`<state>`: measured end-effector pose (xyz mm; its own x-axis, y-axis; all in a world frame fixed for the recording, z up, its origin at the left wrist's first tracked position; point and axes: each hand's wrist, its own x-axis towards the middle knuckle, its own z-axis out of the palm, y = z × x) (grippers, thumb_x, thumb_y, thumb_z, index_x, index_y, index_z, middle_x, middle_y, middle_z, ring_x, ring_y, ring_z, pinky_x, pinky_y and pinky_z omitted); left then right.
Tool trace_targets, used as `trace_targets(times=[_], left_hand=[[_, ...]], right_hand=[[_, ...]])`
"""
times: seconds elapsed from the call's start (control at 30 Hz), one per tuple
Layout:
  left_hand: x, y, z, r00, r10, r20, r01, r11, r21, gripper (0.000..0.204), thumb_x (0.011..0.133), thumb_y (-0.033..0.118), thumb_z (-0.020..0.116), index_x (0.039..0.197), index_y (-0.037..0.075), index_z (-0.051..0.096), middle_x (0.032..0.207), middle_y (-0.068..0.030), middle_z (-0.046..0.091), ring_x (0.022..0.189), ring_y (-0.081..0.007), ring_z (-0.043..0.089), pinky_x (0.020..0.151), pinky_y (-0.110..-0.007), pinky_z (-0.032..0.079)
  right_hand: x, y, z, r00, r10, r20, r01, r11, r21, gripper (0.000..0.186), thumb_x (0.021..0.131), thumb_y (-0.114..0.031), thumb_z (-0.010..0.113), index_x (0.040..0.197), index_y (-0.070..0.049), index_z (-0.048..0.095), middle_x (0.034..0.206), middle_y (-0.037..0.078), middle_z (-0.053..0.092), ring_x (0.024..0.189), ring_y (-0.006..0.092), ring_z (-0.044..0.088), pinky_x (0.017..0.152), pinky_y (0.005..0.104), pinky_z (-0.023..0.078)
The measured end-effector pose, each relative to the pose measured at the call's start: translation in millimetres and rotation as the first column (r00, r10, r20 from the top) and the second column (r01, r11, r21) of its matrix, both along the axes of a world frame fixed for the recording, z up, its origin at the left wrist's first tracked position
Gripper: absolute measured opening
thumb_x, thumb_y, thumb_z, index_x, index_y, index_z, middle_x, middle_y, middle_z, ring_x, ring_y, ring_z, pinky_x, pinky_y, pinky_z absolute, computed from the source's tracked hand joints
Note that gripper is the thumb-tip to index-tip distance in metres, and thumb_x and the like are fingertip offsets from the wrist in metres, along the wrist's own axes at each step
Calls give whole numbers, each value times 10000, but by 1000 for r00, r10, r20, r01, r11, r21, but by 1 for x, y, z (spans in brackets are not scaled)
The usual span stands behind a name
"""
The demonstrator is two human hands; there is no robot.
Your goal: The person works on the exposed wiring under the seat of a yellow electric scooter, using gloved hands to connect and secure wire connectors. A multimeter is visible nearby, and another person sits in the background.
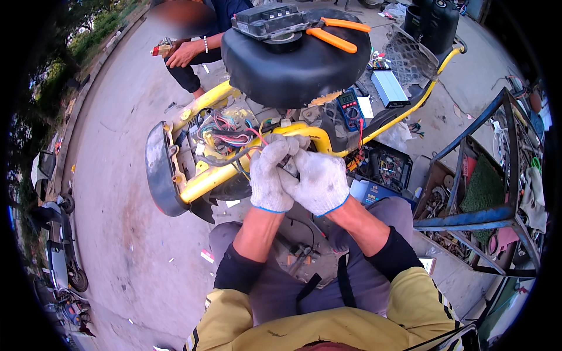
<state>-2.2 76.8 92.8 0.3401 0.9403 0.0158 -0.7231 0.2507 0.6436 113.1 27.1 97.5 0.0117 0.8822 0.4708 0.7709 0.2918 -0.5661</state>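
White-gloved, the left hand (270,175) and right hand (316,181) close together on a small dark part (291,168), mostly hidden between them, just below the yellow scooter frame (257,158) with its tangled coloured wires (225,137).

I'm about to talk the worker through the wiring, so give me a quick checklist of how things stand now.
1. Both hands gloved: left hand and right hand in white knit gloves: ok.
2. Hands pressed together at the tangled coloured wire bundle on the yellow tubular scooter frame: ok.
3. What the fingers pinch: cannot tell.
4. Red-and-black handheld multimeter within reach: ok.
5. Orange-handled pliers lie loose on the raised black seat: not ok.
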Motion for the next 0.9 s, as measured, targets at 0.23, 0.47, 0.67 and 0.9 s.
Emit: trace_targets(times=[0.23,0.47,0.67,0.9], left_hand=[[-10,6,5,993,-88,-83,87,996,-10,202,950,197,700,826,94,577,819,-45,611,965,-276,689,1135,-504,535],[-8,9,12,993,-109,-36,107,993,-45,221,943,197,708,803,106,562,773,-41,576,915,-272,667,1131,-509,541],[3,1,2,993,70,-95,-68,997,23,241,936,195,728,781,90,576,767,-50,586,935,-277,669,1078,-484,554],[-10,8,8,989,-147,15,147,989,-31,217,956,196,680,811,72,578,775,-46,603,944,-280,691,1157,-510,550]], right_hand=[[10,5,3,990,131,-53,-131,991,3,363,893,-400,814,952,-61,699,757,169,722,710,409,744,654,510,597],[18,12,2,983,183,18,-183,983,-2,358,906,-424,791,948,-82,699,788,183,728,732,388,759,670,517,600],[10,1,-12,999,38,-1,-38,999,-12,383,909,-448,780,913,-73,701,717,172,715,688,397,746,668,519,601],[20,7,2,979,201,-18,-199,978,62,361,894,-399,814,882,-55,706,741,168,717,707,403,743,655,499,595]])
